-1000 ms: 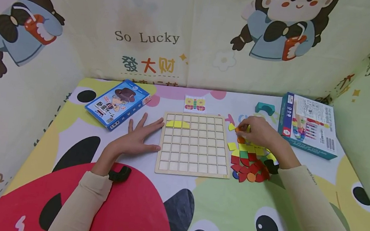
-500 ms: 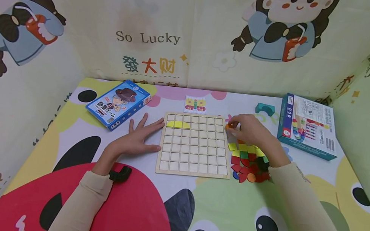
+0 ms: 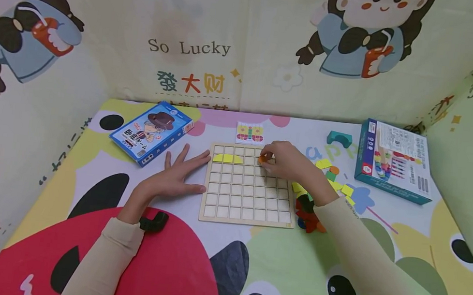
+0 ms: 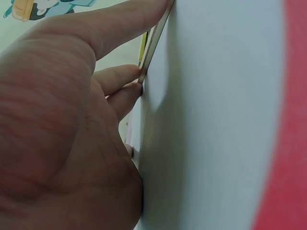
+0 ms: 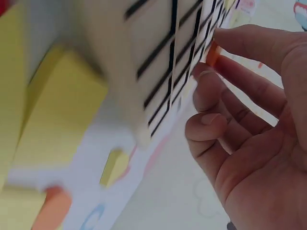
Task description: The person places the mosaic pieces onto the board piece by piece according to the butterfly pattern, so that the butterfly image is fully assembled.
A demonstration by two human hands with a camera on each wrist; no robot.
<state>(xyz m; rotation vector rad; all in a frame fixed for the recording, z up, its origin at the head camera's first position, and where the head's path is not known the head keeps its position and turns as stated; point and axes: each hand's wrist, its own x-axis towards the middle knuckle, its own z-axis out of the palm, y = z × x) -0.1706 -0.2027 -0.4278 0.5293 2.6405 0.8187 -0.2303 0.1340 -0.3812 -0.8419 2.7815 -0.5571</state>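
A pale wooden grid board (image 3: 245,224) lies on the table, with several yellow pieces (image 3: 227,158) in its upper left cells. My right hand (image 3: 285,160) is over the upper right part of the board, pinching a small orange piece (image 5: 213,53) between thumb and fingertips. My left hand (image 3: 173,179) rests beside the board with its fingers spread. Its thumb (image 4: 129,21) and fingertips touch the board's left edge. Behind the board lies a small card (image 3: 249,133) with a butterfly pattern of coloured shapes.
Loose yellow, red, green, orange and blue pieces (image 3: 336,185) lie right of the board, partly hidden by my right arm. A blue box (image 3: 150,133) is at the back left, a teal box (image 3: 397,161) at the back right. A teal arch block (image 3: 339,139) sits near it.
My right hand has moved left from the loose pieces to over the board, carrying the orange piece. My left hand has stayed at the board's edge.
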